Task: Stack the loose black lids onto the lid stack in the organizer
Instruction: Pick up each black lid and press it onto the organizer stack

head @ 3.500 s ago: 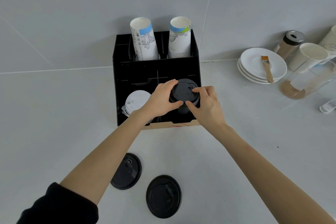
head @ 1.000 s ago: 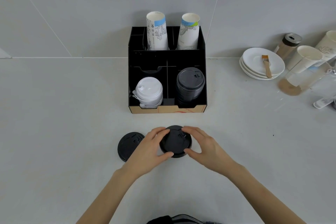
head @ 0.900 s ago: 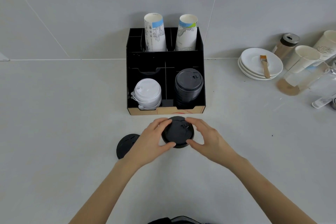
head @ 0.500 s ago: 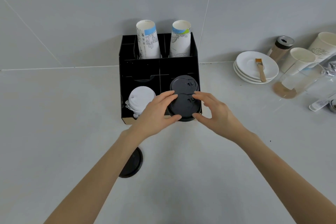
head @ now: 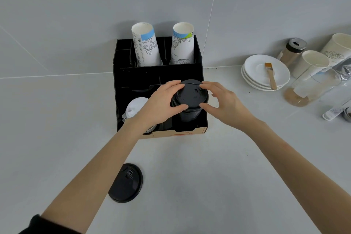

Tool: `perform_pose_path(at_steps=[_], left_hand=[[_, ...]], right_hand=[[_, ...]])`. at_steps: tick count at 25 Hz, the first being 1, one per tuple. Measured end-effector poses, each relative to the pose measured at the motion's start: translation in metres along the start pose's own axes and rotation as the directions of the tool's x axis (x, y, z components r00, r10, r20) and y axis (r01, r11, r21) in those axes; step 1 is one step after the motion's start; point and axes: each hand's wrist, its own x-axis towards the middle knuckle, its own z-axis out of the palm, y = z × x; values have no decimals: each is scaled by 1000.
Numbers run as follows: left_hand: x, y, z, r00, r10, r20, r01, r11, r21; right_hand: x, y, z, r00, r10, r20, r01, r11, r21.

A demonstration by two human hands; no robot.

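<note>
A black organizer [head: 121,89] stands against the wall. In its front right compartment rises the stack of black lids [head: 190,115]. On top of that stack sits a black lid [head: 190,94], held at its rim by both hands. My left hand [head: 161,103] grips its left edge with thumb and fingers. My right hand [head: 221,103] pinches its right edge. One loose black lid [head: 126,185] lies flat on the counter in front of the organizer, below my left forearm.
White lids [head: 135,106] fill the front left compartment, partly hidden by my left hand. Two paper cup stacks [head: 146,47] stand in the back slots. To the right are white saucers [head: 266,73] with a brush, a shaker, cups and a clear pitcher [head: 311,87].
Both hands lifted a black lid off the counter and carried it up and back onto the lid stack in the organizer. One loose lid stays on the counter.
</note>
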Motion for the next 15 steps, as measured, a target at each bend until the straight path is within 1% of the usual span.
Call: perform_pose_path(at_steps=[4, 8, 15], left_hand=[[5, -10, 7, 1000, -28, 8, 28, 999, -25], [7, -16, 16, 998, -45, 37, 45, 999, -12], [5, -22, 18, 999, -45, 6, 46, 998, -42]], right_hand=[[7, 7, 7, 1000, 2, 23, -2, 1000, -31], [10, 13, 16, 998, 32, 58, -28, 997, -65], [11, 12, 22, 997, 56, 58, -53, 997, -51]])
